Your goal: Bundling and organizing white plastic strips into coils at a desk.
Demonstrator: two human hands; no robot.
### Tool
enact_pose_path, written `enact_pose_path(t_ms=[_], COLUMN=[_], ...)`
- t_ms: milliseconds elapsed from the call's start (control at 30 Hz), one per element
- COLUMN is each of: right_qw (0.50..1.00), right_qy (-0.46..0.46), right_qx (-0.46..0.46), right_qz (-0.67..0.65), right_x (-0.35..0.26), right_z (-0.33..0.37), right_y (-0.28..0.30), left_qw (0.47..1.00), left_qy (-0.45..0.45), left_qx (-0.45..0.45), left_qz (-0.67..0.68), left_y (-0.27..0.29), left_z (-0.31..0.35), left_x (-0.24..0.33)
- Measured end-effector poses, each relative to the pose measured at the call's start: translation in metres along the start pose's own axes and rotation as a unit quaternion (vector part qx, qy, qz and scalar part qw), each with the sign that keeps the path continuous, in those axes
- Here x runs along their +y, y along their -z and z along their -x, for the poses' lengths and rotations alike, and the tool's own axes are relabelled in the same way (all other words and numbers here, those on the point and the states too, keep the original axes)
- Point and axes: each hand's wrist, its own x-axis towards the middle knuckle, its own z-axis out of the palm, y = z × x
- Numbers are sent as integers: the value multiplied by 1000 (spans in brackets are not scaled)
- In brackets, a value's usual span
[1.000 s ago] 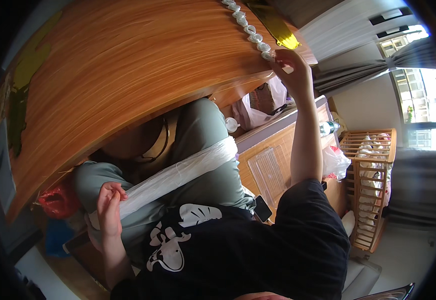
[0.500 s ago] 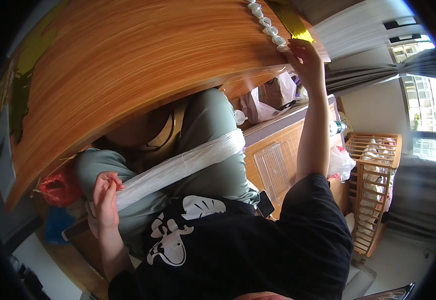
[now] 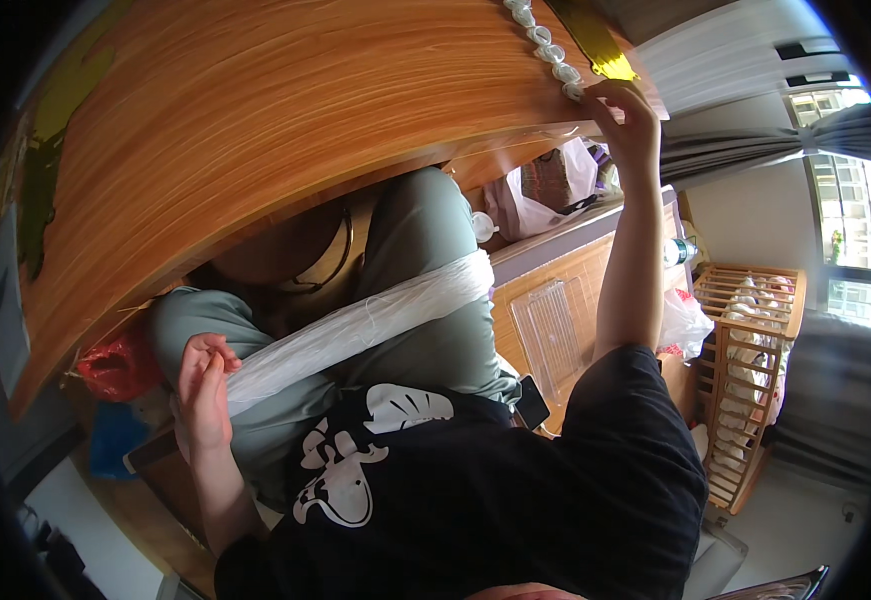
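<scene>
My right hand (image 3: pixel 628 118) reaches to the table's far right corner. Its fingers are bent together beside the end of a row of small white coils (image 3: pixel 551 53); whatever lies between the fingertips is hidden. A yellow strip (image 3: pixel 606 52) lies just beyond that hand. Across my lap stretches a long bundle of white strands (image 3: pixel 356 325), resting on both legs. Over its left end is my left hand (image 3: pixel 206 385), palm turned inward, fingers loosely curved with gaps between them and nothing visible in them.
The wooden table (image 3: pixel 286 100) curves in front of my knees. On the right are a bag of items (image 3: pixel 546 190), a clear plastic tray (image 3: pixel 546 325), a bottle (image 3: pixel 678 252), a phone (image 3: pixel 531 405) and a wooden rack (image 3: pixel 751 380). A red bag (image 3: pixel 116 370) sits at left.
My left fingers have lifted a little and curled more. The right hand stays by the end of the coil row, and the whole view has shifted slightly.
</scene>
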Motion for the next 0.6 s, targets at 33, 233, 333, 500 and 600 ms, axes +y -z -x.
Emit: enact_pose_path(t_ms=[33,233,333,500,600], right_qw=[1000,981,964,963,936], right_qy=[-1,95,214,268,243], right_qx=[-3,114,149,-36,-243], right_qz=[-3,128,59,-4,-77], right_x=[2,-7,-43,-94,-132], right_z=[1,15,39,105,136], right_y=[-4,-4,-13,-79,-116], left_qw=[1000,996,989,902,873], left_qy=[2,-59,-85,-165,-189], left_qx=[4,56,73,40,-14], left_qz=[-2,-23,-99,-397,-449], left_y=[1,18,14,-3,-12], left_z=[2,6,4,7,1], left_x=[1,1,0,4,1])
